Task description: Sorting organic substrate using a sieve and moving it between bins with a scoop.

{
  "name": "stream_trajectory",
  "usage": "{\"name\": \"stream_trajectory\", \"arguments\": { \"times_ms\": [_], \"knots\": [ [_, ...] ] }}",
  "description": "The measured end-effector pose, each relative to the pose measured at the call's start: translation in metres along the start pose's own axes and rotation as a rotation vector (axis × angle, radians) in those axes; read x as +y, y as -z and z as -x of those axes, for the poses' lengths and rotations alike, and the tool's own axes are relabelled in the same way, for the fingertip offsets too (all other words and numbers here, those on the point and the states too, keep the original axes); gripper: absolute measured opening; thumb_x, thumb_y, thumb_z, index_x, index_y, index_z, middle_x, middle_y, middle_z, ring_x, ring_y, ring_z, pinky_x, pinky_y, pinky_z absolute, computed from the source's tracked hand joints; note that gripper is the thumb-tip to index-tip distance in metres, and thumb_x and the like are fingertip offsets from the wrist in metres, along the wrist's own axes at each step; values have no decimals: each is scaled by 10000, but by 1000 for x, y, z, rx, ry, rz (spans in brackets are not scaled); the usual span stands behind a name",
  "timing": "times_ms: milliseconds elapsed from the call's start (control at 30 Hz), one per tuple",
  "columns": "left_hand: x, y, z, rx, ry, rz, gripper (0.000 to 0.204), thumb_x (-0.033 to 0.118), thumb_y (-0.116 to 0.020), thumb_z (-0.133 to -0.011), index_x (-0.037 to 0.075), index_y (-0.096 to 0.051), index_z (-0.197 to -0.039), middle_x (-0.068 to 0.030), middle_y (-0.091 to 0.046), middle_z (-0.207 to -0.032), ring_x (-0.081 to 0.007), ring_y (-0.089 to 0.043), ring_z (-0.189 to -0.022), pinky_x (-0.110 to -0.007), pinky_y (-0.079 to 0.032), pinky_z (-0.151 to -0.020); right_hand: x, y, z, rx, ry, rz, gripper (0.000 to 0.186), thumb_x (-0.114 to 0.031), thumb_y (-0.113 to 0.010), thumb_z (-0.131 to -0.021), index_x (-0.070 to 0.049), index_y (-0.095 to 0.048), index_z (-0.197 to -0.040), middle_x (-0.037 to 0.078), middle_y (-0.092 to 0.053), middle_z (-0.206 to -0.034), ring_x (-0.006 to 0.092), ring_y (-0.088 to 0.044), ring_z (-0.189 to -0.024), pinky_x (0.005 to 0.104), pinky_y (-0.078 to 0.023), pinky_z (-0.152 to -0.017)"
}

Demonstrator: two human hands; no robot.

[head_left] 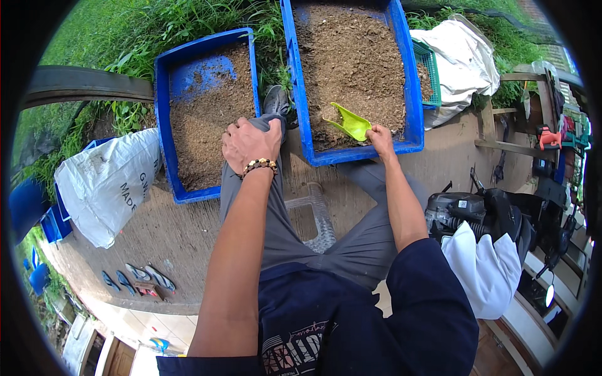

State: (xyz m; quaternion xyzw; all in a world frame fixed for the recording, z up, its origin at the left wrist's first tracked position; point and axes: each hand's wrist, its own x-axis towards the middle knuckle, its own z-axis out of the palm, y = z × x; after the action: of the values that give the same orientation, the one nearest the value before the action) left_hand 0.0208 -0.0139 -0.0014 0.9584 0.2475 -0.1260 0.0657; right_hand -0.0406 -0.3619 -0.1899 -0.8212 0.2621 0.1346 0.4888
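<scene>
My right hand is closed around the handle of a lime-green scoop. The scoop's mouth points left and lies over brown, crumbly material in the large blue tray. This hand is at the tray's near right part, just inside its rim. Draped over my left knee is my left hand, with nothing in it and its thumb apart from the fingers. Close to its left stands a second blue tray, with similar brown material and a patch of bare blue bottom at its far end.
White sacks lie at left and far right. A green basket stands against the large tray. On my right is a dark motorbike with a white cloth. Sandals lie on the floor at lower left.
</scene>
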Motion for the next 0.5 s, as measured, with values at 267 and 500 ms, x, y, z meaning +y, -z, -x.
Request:
{"name": "stream_trajectory", "arguments": {
  "times_ms": [267, 500],
  "knots": [
    [3, -2, 1, 6, -7, 3, 638, 549, -612, -671, 42, -671, -1053, -162, -646, -1107, -330, -582, -1093, -410, -459, -944, -122, -18, 8, 244, 109, 237, 256, -305, -650, -741, -87, -665, -874, 73, -703, -803, 220, -657, -779, 407, -412, -849],
    [1, -2, 2, 26, -21, 27, 627, 550, -630, -669, 42, -679, -1033, -161, -650, -1089, -338, -587, -1078, -424, -467, -932, -252, -116, 50, 211, 481, 590, 264, -306, -694, -774, -87, -658, -917, 141, -699, -882, 308, -642, -898, 442, -354, -898]
  ]
}}
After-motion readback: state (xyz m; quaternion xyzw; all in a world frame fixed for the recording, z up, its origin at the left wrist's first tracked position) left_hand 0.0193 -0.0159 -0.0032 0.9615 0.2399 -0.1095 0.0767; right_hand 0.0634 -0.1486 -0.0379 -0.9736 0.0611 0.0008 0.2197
